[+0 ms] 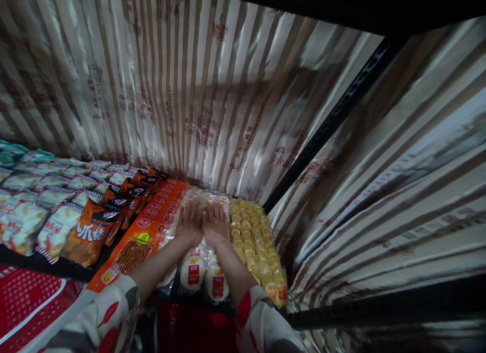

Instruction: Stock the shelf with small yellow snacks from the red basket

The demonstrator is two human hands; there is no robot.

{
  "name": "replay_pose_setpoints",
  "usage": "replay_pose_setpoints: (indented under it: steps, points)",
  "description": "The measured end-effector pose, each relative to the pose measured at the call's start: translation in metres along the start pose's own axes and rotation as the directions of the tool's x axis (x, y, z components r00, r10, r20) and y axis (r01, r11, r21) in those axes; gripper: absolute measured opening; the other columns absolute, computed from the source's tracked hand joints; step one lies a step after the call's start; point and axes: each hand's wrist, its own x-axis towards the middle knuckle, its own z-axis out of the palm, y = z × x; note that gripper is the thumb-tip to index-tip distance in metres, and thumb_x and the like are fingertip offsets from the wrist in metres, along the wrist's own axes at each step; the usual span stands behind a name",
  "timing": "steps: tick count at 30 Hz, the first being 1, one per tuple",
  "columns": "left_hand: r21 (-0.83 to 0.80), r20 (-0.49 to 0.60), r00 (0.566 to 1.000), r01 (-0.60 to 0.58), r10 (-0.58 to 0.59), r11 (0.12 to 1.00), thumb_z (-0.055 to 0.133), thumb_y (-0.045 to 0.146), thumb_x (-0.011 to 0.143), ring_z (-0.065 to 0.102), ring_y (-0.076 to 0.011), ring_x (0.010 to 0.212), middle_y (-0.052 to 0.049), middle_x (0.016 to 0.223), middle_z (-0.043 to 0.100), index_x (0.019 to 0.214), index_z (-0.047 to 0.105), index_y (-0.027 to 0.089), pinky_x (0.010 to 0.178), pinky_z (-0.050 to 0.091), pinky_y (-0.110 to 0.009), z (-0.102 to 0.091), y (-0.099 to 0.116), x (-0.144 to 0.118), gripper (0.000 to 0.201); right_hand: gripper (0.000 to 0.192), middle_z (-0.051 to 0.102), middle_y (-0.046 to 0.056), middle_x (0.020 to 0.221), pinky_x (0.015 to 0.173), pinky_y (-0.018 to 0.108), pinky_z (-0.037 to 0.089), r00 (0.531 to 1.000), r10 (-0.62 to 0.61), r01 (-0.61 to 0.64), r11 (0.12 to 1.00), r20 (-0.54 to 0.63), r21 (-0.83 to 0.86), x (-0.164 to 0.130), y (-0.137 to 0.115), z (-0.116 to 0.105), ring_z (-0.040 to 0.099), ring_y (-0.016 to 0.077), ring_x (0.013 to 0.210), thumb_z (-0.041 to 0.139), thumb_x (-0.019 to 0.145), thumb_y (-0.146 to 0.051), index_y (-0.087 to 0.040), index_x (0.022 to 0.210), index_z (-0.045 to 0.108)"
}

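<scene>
Both my hands lie flat, side by side, on rows of clear-wrapped round white crackers (pixel 192 273) with red labels. My left hand (pixel 190 222) and my right hand (pixel 214 222) have their fingers stretched toward the back of the shelf, and nothing is gripped. Close on the left of the crackers lies a long orange snack package (pixel 142 241) with brown sticks pictured on it. To the right, small yellow-wrapped snacks (pixel 248 236) stand in tight rows. The crackers under my palms are hidden.
Farther left, orange-and-black snack bags (pixel 89 234) and white snack bags (pixel 58 226) fill the shelf. Red baskets (pixel 28 297) stand below the front edge. A striped, printed sheet (pixel 197 90) hangs behind, and a black metal post (pixel 326 125) slants at the right.
</scene>
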Motion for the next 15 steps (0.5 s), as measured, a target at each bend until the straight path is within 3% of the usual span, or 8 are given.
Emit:
replay_pose_setpoints:
  steps: [3, 8, 15]
  points:
    - [0.01, 0.05, 0.998, 0.031, -0.032, 0.999, 0.031, 0.029, 0.09, 0.004, -0.0287, 0.14, -0.008, 0.152, 0.013, 0.143, 0.025, 0.022, 0.11, 0.003, -0.055, 0.005, -0.006, 0.018, 0.054, 0.053, 0.013, 0.002, 0.153, 0.111, 0.042, 0.0, 0.998, 0.011, -0.01, 1.0, 0.054, -0.024, 0.016, 0.0, 0.006, -0.002, 0.0205, 0.141, 0.015, 0.095, -0.043, -0.025, 0.144, 0.023]
    - [-0.01, 0.116, 0.993, -0.02, 0.021, 1.0, 0.032, 0.033, 0.089, 0.007, -0.0305, 0.14, -0.012, 0.152, 0.013, 0.143, 0.025, 0.02, 0.109, 0.007, -0.056, 0.014, -0.013, 0.027, 0.056, 0.056, 0.013, 0.005, 0.153, 0.11, 0.044, 0.0, 0.995, 0.009, -0.008, 1.0, 0.094, -0.013, 0.024, 0.001, 0.013, 0.002, 0.0234, 0.141, 0.013, 0.094, -0.045, -0.023, 0.145, 0.022]
    - [0.058, -0.034, 0.996, -0.082, 0.084, 0.995, 0.044, 0.033, 0.084, 0.004, -0.0329, 0.14, -0.014, 0.152, 0.014, 0.143, 0.025, 0.017, 0.108, 0.007, -0.06, 0.014, -0.019, 0.043, 0.064, 0.055, 0.015, 0.004, 0.153, 0.111, 0.043, -0.001, 1.0, 0.001, -0.001, 1.0, 0.019, 0.01, 0.043, 0.002, 0.006, 0.001, 0.0215, 0.141, 0.015, 0.094, -0.044, -0.023, 0.144, 0.023]
